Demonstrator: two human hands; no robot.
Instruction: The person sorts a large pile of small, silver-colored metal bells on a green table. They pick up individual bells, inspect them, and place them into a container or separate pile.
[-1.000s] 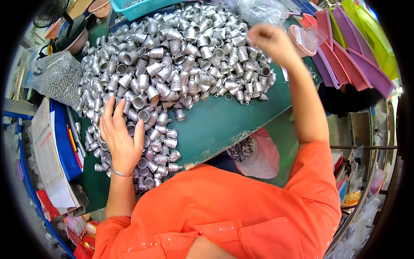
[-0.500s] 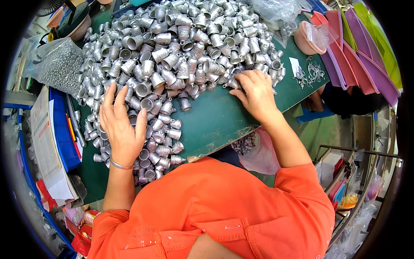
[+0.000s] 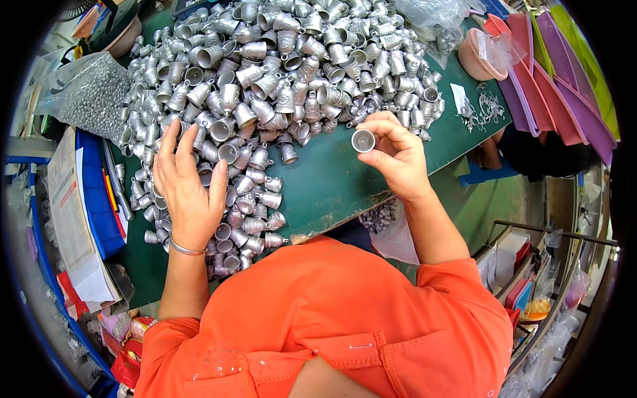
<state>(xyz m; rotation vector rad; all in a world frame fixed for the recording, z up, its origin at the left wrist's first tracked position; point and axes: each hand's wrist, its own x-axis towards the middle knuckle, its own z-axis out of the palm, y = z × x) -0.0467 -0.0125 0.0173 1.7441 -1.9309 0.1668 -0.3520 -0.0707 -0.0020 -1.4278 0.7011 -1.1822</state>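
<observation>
A large heap of small silver metal bells [image 3: 265,86] covers much of the green table [image 3: 332,179]. Between thumb and fingers, my right hand [image 3: 401,156] pinches one silver bell [image 3: 363,140], its round hollow mouth turned up toward me. That bell is just off the near right edge of the heap. My left hand [image 3: 189,182] rests on the left part of the heap with its fingers spread, holding nothing. Under its palm some bells are hidden.
A clear bag of small silver beads [image 3: 93,86] lies left of the heap. Beyond are papers [image 3: 70,212] and a blue tray [image 3: 96,199]. At right sit small metal rings [image 3: 488,106], a pink bowl [image 3: 479,56] and colored bins [image 3: 537,79]. A pink-white bag [image 3: 395,235] hangs below the table edge.
My right hand has lifted a bell from the heap's edge and turned its mouth upward, drawing back slightly toward me. My left hand stays in place.
</observation>
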